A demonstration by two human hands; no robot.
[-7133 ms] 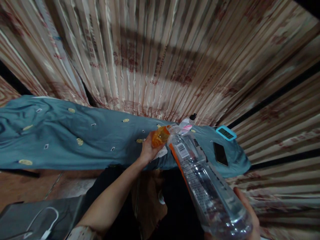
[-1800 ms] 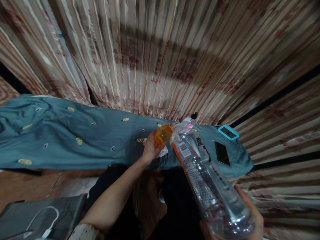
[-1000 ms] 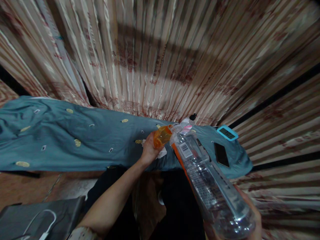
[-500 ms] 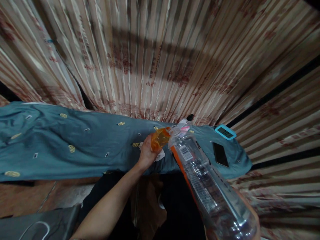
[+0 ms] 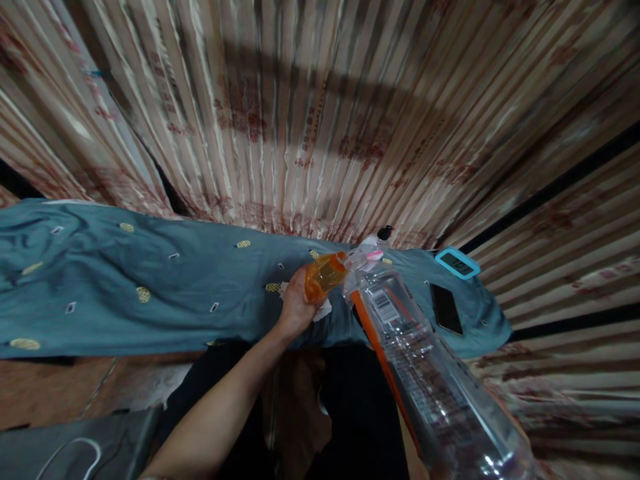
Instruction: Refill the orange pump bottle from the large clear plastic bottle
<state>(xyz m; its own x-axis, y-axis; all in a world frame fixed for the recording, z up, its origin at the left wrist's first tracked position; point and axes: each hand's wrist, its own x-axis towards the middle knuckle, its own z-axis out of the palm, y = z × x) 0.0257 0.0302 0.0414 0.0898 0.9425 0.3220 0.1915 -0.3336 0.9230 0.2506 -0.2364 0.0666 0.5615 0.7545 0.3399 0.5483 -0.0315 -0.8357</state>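
Note:
My left hand (image 5: pixel 295 311) is wrapped round a small translucent orange bottle (image 5: pixel 325 277), tilted with its mouth up to the right. That mouth meets the neck of a large clear plastic bottle (image 5: pixel 425 373) with an orange label strip and a barcode. The large bottle slants from lower right, its neck tipped down toward the orange one. My right hand (image 5: pixel 414 455) supports it low down, mostly hidden behind the bottle. Whether liquid passes between the bottles I cannot tell. Under my left hand lies a crumpled white tissue (image 5: pixel 323 311).
Teal patterned cloth (image 5: pixel 185 287) covers the long narrow surface. Behind the bottle necks stands a black-topped bottle (image 5: pixel 385 233). To the right lie a phone (image 5: pixel 447 309) and a blue-framed digital timer (image 5: pixel 457 263). A pleated curtain (image 5: pixel 300 120) hangs close behind.
Both bottles stay mouth to mouth. They appear slightly further right, and the view has shifted a little too. Both hands keep their hold.

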